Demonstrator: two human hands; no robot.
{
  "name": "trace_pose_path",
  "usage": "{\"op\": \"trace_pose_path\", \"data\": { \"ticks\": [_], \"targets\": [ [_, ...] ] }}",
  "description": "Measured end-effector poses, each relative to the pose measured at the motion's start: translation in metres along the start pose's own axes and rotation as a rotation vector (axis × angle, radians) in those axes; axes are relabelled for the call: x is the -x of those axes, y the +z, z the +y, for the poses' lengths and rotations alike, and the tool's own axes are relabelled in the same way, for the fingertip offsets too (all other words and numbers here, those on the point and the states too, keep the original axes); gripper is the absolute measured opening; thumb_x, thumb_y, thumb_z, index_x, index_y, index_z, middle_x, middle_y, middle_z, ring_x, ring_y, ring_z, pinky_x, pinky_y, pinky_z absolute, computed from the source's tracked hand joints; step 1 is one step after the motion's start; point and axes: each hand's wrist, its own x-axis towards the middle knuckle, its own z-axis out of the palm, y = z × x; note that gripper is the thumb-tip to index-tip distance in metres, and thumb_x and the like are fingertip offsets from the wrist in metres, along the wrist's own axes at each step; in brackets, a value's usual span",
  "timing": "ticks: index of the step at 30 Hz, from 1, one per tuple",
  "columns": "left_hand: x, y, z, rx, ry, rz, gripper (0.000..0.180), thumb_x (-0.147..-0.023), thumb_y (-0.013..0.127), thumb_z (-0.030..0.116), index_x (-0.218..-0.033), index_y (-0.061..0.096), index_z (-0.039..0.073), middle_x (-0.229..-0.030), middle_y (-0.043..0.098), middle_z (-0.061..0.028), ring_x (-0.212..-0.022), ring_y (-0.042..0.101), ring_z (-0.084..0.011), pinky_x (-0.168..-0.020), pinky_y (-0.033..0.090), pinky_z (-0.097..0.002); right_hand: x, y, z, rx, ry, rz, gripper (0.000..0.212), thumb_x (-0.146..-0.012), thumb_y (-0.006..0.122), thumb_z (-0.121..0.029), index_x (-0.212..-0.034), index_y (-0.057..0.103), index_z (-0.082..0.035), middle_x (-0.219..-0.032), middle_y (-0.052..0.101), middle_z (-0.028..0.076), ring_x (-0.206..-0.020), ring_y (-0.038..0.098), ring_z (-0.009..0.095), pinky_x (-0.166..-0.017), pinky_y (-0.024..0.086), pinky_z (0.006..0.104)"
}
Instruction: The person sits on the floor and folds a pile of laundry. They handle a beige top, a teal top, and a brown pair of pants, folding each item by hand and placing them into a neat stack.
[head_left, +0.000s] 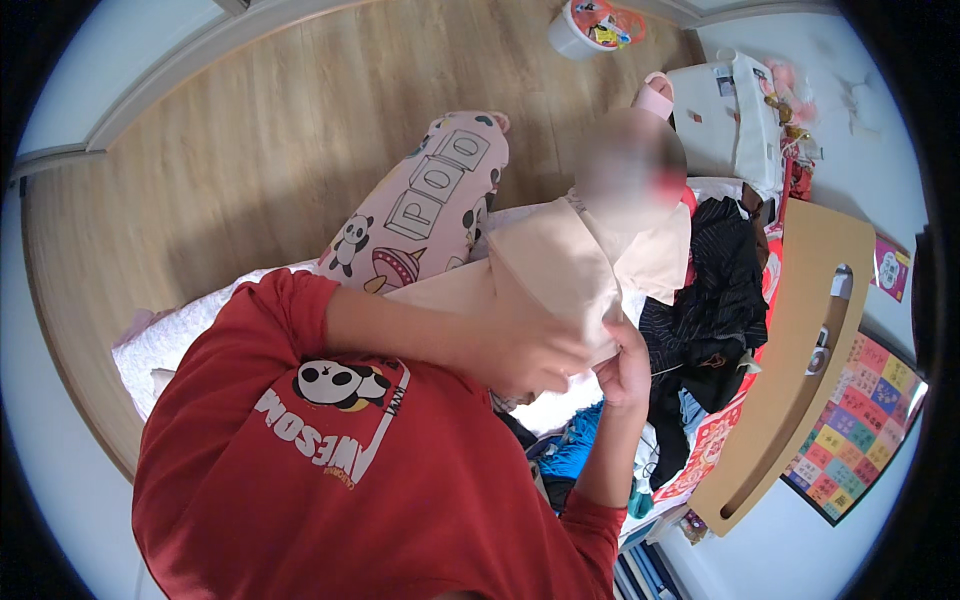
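Plain cream cloth garment (555, 255) left of the rumpled black striped clothing heap (715, 265), my right hand (627, 368) pinching the garment's near edge, my left hand (540, 358) farther left of the heap, blurred, its grip indeterminable.

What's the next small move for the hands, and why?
Probably smooth the cream garment with the left hand: the right hand appears to pinch its lower edge, which could steady it, the cloth shows folds, and the left hand, blurred, is close by.
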Motion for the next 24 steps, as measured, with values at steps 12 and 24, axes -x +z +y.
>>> {"op": "trace_pose_path", "data": {
  "ticks": [12, 24],
  "targets": [
    [0.049, 0.050, -0.038, -0.515, -0.669, 0.078, 0.042, -0.079, 0.052, 0.023, -0.117, 0.051, 0.007, -0.123, 0.048, -0.0139, -0.120, 0.038, -0.0304, -0.103, 0.024, -0.0430, 0.052, -0.027, 0.020, 0.440, -0.182, 0.204, 0.025, -0.080, 0.057, -0.007, -0.102, 0.053, 0.003, -0.091, 0.058, 0.006, -0.080, 0.055, 0.011, -0.072, 0.044, 0.0245],
    [0.068, 0.013, -0.088, 0.375, -1.212, 0.485, 0.037, -0.085, 0.048, 0.035, -0.097, 0.056, 0.001, -0.082, 0.062, -0.0123, -0.075, 0.059, -0.0234, -0.069, 0.045, -0.0332, 0.018, -0.076, 0.067, 0.887, -0.235, 0.415, 0.016, -0.081, 0.052, -0.007, -0.094, 0.055, 0.002, -0.081, 0.056, 0.002, -0.072, 0.048, 0.008, -0.065, 0.040, 0.0219]
  ]
}}
